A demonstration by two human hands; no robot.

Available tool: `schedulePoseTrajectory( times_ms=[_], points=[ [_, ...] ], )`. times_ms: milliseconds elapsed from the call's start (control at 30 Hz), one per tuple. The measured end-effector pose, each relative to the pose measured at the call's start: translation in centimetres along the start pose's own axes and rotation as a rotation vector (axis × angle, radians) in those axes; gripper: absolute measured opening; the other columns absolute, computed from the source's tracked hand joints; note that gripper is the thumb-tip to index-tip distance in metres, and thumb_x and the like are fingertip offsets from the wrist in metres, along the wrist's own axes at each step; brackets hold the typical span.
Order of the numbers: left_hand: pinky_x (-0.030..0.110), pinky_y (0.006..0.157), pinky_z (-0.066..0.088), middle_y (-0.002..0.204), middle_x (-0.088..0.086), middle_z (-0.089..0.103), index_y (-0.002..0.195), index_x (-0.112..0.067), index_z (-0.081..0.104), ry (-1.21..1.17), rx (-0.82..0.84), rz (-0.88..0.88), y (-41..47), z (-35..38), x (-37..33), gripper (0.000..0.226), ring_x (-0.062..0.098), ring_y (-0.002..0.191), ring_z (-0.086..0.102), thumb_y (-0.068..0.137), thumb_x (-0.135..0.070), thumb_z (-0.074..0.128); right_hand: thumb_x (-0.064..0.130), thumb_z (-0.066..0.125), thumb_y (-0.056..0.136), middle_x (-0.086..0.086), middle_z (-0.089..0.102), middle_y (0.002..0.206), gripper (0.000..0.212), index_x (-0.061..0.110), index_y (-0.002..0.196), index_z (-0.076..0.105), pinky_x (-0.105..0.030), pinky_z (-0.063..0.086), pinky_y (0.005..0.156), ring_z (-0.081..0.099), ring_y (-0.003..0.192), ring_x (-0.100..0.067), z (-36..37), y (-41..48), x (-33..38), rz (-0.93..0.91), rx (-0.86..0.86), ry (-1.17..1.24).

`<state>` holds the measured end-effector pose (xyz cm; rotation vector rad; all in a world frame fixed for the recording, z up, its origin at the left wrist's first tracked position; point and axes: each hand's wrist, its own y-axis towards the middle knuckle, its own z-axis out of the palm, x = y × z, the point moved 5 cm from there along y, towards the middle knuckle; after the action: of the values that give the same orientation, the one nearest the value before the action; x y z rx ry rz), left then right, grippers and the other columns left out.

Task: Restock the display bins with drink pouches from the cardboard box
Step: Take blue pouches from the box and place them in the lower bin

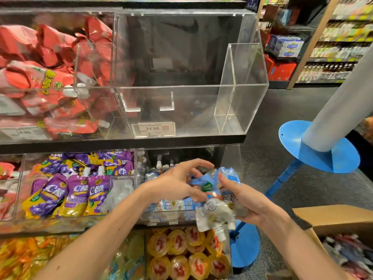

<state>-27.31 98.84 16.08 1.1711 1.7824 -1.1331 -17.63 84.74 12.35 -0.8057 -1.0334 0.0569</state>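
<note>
Clear acrylic bins stand in rows on a black shelf rack. The largest one, the upper bin (181,102), has nothing in it except an acrylic divider at its right side. Left of it, a bin of red pouches (46,77) is cut off by the frame edge; yellow writing is on them but it is too blurred to read. One row lower, purple pouches (76,190) with a grape picture show a big "C" and a Chinese character. Beside them on the right is the lower bin (232,156), which holds blue and white pouches, partly hidden behind the hands. Under it lie round jelly cups (181,251) with yellow rims, and the bin to their left is only an orange and yellow blur.

The cardboard box (339,217) stands at the bottom right, cut off by the frame; what lies inside it is blurred. Behind it a grey pole (339,98) goes through a blue round stand (319,146).

The right hand (250,201) has its fingers curled around a bundle of blue and white drink pouches (218,211), spouts pointing down, in front of the lower bin. The left hand (177,182) is spread with bent fingers just beside the bundle; I cannot tell if it touches it.

The price tag (153,128) on the upper bin reads "14.90".
</note>
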Motion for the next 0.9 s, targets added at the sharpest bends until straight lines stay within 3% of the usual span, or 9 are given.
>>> schedulePoseTrajectory(
  times_ms=[133,200,300,400,467,533,633,733,900],
  points=[
    [0.045,0.087,0.055,0.109,0.006,0.067,0.105,-0.04,0.07,-0.047,-0.187,-0.131,-0.8,-2.9,2.4,0.045,0.022,0.097,0.067,0.076,-0.006,0.079,0.033,0.066,0.088,-0.025,0.07,0.101,0.033,0.002,0.099,0.071,-0.039,0.06,0.065,0.07,0.08,-0.03,-2.3,-1.7,1.1,-0.085,-0.103,0.028],
    [0.05,0.081,0.057,0.101,0.008,0.071,0.098,-0.03,0.07,-0.134,-0.361,-0.159,-0.6,-3.9,3.5,0.031,0.021,0.088,0.069,0.078,-0.008,0.08,0.031,0.065,0.089,-0.026,0.068,0.098,0.032,0.001,0.1,0.069,-0.038,0.059,0.065,0.068,0.078,-0.03,-3.5,-2.7,1.9,-0.14,-0.119,0.061],
    [0.033,0.065,0.059,0.098,0.002,0.067,0.097,-0.026,0.061,-0.056,-0.616,-0.155,0.9,-4.1,3.9,0.028,0.018,0.085,0.071,0.078,-0.025,0.082,0.031,0.066,0.083,-0.02,0.067,0.091,0.033,0.003,0.1,0.067,-0.037,0.059,0.065,0.067,0.073,-0.027,-4.3,-3.4,3.0,-0.169,-0.124,0.092],
    [0.032,0.076,0.053,0.103,0.0,0.06,0.101,-0.022,0.056,0.12,-0.803,-0.149,3.5,-2.4,3.4,0.036,0.017,0.092,0.061,0.076,-0.033,0.079,0.031,0.065,0.084,-0.021,0.064,0.091,0.038,0.0,0.106,0.064,-0.036,0.058,0.065,0.065,0.073,-0.028,-4.4,-3.7,3.4,-0.163,-0.117,0.107],
    [0.032,0.075,0.051,0.102,0.0,0.056,0.106,-0.02,0.048,0.083,-0.864,-0.096,5.2,-0.6,3.1,0.039,0.016,0.091,0.058,0.08,-0.027,0.076,0.031,0.065,0.085,-0.023,0.062,0.099,0.044,-0.001,0.114,0.061,-0.038,0.058,0.067,0.064,0.078,-0.031,-4.6,-3.7,3.2,-0.15,-0.107,0.12],
    [0.031,0.071,0.048,0.106,-0.001,0.047,0.112,-0.021,0.043,0.11,-0.868,-0.03,6.2,1.3,3.4,0.036,0.013,0.086,0.054,0.088,-0.028,0.07,0.03,0.065,0.086,-0.023,0.059,0.104,0.044,-0.001,0.116,0.06,-0.037,0.058,0.065,0.062,0.08,-0.032,-4.8,-3.8,3.0,-0.14,-0.093,0.137],
    [0.03,0.067,0.048,0.108,-0.002,0.033,0.11,-0.021,0.049,0.358,-0.843,-0.028,7.7,3.2,5.3,0.019,0.014,0.08,0.049,0.098,-0.033,0.057,0.029,0.065,0.086,-0.023,0.058,0.097,0.038,0.001,0.11,0.059,-0.035,0.058,0.061,0.061,0.073,-0.029,-5.1,-4.1,2.8,-0.141,-0.05,0.143],
    [0.016,0.062,0.042,0.107,-0.003,0.038,0.101,-0.018,0.055,0.216,-0.831,-0.159,9.0,3.0,6.0,0.024,0.004,0.076,0.05,0.097,-0.041,0.058,0.028,0.065,0.087,-0.019,0.059,0.085,0.033,0.002,0.106,0.058,-0.033,0.056,0.06,0.061,0.067,-0.026,-5.4,-4.2,2.6,-0.149,-0.009,0.143],
    [0.03,0.088,0.049,0.126,-0.002,0.046,0.127,-0.023,0.059,0.559,-0.384,-0.229,11.1,4.1,5.2,0.046,0.018,0.104,0.055,0.088,-0.044,0.066,0.029,0.066,0.085,-0.023,0.061,0.096,0.041,-0.001,0.112,0.061,-0.036,0.056,0.067,0.063,0.076,-0.029,-5.7,-3.9,2.5,-0.16,0.016,0.121]
  ],
)
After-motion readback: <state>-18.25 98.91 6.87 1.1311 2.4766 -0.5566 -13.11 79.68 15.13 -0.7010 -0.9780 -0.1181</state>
